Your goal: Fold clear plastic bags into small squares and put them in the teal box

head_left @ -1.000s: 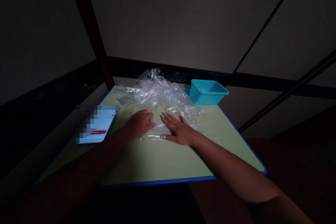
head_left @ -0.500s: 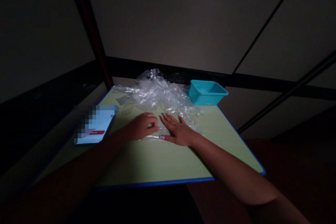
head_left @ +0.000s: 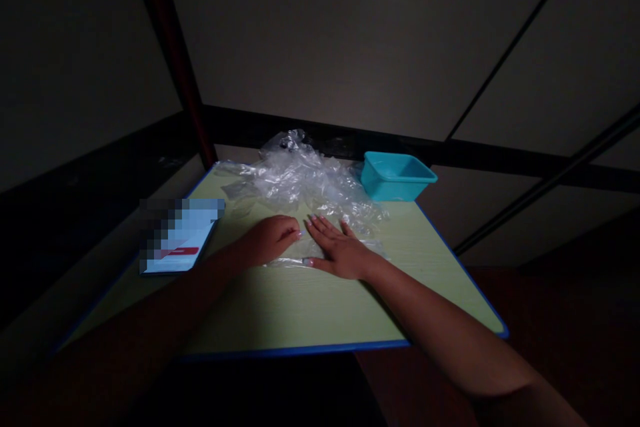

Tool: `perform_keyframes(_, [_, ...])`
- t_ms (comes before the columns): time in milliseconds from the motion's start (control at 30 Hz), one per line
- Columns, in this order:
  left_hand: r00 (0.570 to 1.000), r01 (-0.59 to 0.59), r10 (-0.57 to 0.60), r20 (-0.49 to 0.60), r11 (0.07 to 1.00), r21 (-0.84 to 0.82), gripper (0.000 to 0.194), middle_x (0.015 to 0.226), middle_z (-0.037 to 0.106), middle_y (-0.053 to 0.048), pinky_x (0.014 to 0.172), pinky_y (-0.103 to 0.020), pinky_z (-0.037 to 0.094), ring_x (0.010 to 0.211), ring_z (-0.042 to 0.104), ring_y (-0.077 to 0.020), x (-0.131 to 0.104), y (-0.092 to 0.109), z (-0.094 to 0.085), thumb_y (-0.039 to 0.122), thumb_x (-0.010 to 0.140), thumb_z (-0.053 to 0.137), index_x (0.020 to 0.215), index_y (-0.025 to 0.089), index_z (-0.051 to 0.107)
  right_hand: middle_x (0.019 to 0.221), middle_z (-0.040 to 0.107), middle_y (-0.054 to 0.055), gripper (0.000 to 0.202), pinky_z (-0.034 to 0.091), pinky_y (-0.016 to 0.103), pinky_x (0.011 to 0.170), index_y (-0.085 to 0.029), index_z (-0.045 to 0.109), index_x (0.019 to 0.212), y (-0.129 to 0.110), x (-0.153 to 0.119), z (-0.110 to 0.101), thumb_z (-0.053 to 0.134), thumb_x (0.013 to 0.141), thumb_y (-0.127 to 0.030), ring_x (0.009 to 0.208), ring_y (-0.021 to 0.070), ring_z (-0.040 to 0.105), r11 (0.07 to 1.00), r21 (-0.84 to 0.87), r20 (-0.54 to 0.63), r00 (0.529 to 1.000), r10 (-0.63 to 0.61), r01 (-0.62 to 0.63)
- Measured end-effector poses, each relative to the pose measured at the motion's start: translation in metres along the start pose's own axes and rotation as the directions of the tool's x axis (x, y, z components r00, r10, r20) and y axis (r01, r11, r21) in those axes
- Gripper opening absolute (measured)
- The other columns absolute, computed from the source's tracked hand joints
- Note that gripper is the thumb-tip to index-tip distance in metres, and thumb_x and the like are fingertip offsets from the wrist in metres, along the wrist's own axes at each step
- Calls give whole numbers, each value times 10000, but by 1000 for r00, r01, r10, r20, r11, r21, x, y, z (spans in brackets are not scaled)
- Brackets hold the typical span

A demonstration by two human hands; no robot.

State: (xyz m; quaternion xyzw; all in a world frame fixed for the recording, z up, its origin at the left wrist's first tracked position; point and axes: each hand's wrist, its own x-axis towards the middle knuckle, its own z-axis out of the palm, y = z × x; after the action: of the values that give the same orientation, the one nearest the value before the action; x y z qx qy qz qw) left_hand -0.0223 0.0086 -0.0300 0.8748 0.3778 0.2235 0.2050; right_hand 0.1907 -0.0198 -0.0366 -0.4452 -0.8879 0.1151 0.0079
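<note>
A flat clear plastic bag (head_left: 287,262) lies on the light green table (head_left: 300,313) under and between my hands. My right hand (head_left: 340,250) rests palm down on it, fingers spread, with the thumb near the bag's front edge. Just to the left, my left hand (head_left: 273,239) is closed, fingers curled in and thumb against them, over the bag's left part. Whether anything is pinched in it is hidden. Beyond both hands sits a crumpled pile of clear plastic bags (head_left: 300,177).
A turquoise bin (head_left: 397,188) stands at the table's back right corner, beside the plastic pile. A tablet or phone with a lit screen (head_left: 187,240) lies at the left edge, near my left forearm. A wall rises behind the table.
The fingers and thumb of my left hand have drawn together, closing the gap between them. My right hand stays flat in the same place.
</note>
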Motion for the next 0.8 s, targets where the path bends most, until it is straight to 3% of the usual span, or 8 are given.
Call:
perform_keyframes(100, [999, -17, 16, -43, 1000, -2, 261, 691, 504, -7, 665, -289, 380, 696, 485, -160, 0, 4, 0, 333, 879, 413, 684, 179, 493, 1561, 23, 96, 858, 33, 610, 1103, -196, 28, 1506, 0, 0, 0, 280, 865, -708, 1441, 270, 33, 1000, 6, 0, 1000, -2, 2])
perform_keyframes(233, [992, 69, -98, -79, 949, -309, 306, 788, 566, -22, 756, -314, 442, 774, 534, -168, 0, 9, 0, 428, 907, 362, 801, 185, 516, 1561, 21, 89, 852, 27, 610, 1103, -195, 35, 1505, 0, 0, -1, 305, 870, -693, 1442, 263, 31, 1000, 14, 7, 1000, 2, -2])
perform_keyframes(300, [985, 107, -161, -60, 845, -524, 363, 812, 578, -35, 799, -340, 462, 799, 563, -177, 1, 9, 2, 487, 909, 336, 842, 179, 516, 1560, 21, 88, 853, 28, 614, 1101, -188, 41, 1505, 0, 0, -1, 312, 871, -690, 1443, 259, 30, 1000, 16, 8, 1000, 3, -3])
perform_keyframes(400, [965, 166, -260, 5, 602, -781, 415, 792, 571, -33, 784, -364, 482, 742, 594, -179, 4, 7, 5, 570, 873, 377, 838, 176, 503, 1559, 24, 98, 859, 28, 620, 1096, -171, 45, 1504, -1, 0, -1, 304, 871, -691, 1443, 260, 30, 1000, 16, 10, 1000, 7, -7])
perform_keyframes(533, [945, 221, -304, 119, 329, -918, 425, 785, 582, -26, 751, -357, 484, 696, 613, -180, 3, 9, 5, 597, 805, 500, 789, 173, 504, 1559, 20, 97, 856, 24, 624, 1094, -176, 41, 1504, -1, 0, -1, 282, 871, -699, 1442, 263, 26, 1000, 11, 9, 1000, 1, -1])
perform_keyframes(633, [925, 283, -323, 201, 230, -931, 387, 775, 597, -32, 746, -354, 480, 692, 614, -185, 2, 14, 3, 546, 833, 496, 771, 166, 521, 1559, 14, 101, 849, 26, 620, 1096, -184, 50, 1506, -1, 0, -1, 279, 871, -699, 1442, 265, 28, 1000, 8, 15, 1000, 0, 0])
perform_keyframes(800, [859, 397, -405, 313, 141, -907, 438, 711, 616, -54, 776, -374, 474, 672, 630, -197, 4, 20, -3, 422, 953, 291, 709, 148, 531, 1558, 8, 103, 850, 27, 609, 1102, -175, 43, 1505, -1, 0, -1, 301, 876, -685, 1442, 259, 30, 1000, 4, 19, 1000, 4, -4])
